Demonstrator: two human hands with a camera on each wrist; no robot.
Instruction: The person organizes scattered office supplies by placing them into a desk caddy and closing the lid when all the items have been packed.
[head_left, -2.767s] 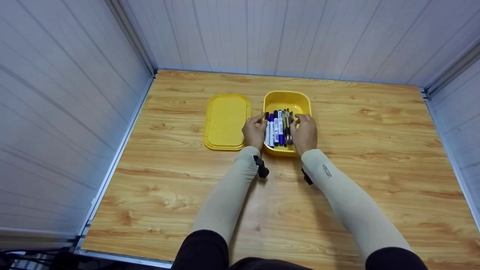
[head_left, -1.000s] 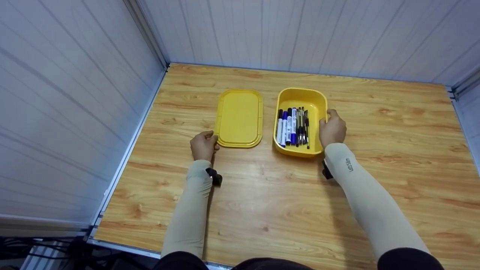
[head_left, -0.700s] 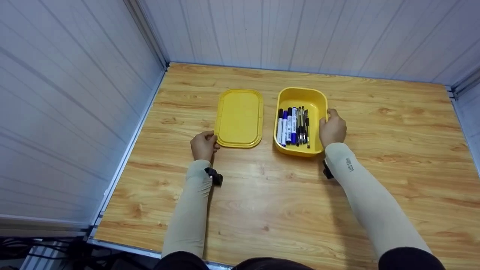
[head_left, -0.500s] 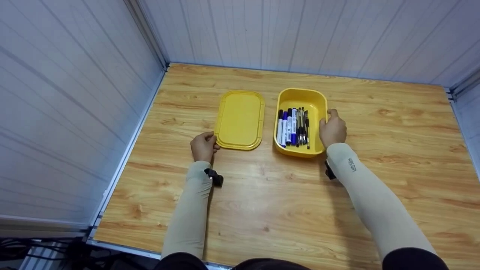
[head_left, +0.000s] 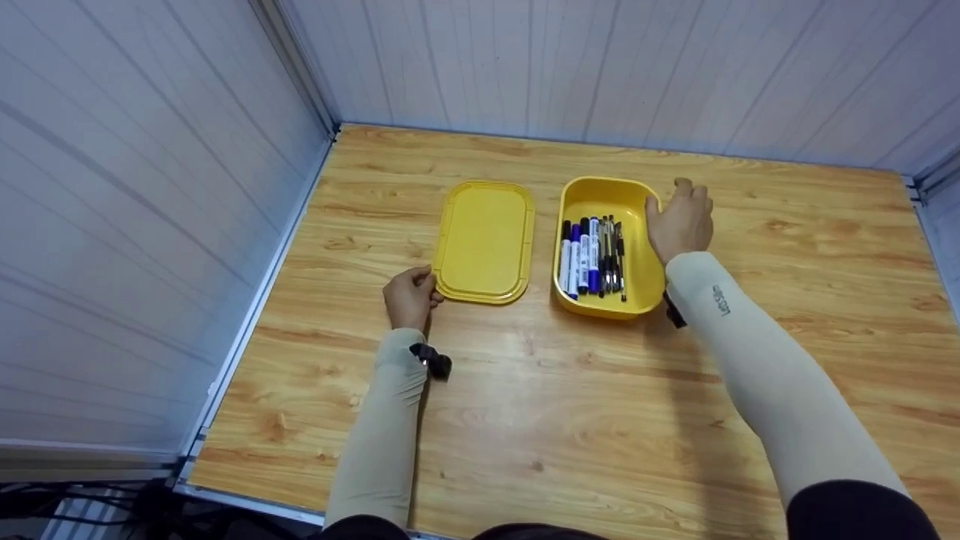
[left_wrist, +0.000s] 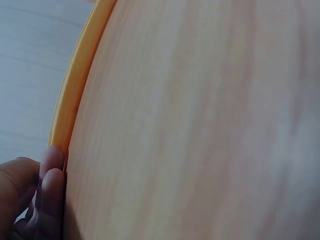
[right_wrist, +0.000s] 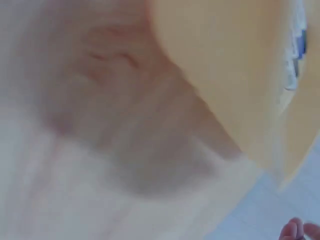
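A yellow lid (head_left: 484,244) lies on the wooden table, left of a yellow box (head_left: 646,296). My left hand (head_left: 409,298) pinches the lid's near left edge; in the left wrist view its fingertips (left_wrist: 52,175) meet the lid's rim (left_wrist: 70,95). Inside the box, several white markers (head_left: 584,262) with black or blue caps lie beside several slim dark pens (head_left: 611,259). Over the box's right rim is my right hand (head_left: 681,219), fingers spread loosely with nothing held. The box's wall (right_wrist: 220,75) shows blurred in the right wrist view.
The wooden tabletop (head_left: 525,420) surrounds lid and box. A pale panel wall (head_left: 480,67) stands behind it and another panel (head_left: 142,225) rises at the left. Dark cables (head_left: 82,495) lie below the front left corner.
Both hands have left the pens: the left went to the lid's edge, the right to the box's right wall. Most recently the right hand has loosened and moved farther back; the lid shifted slightly.
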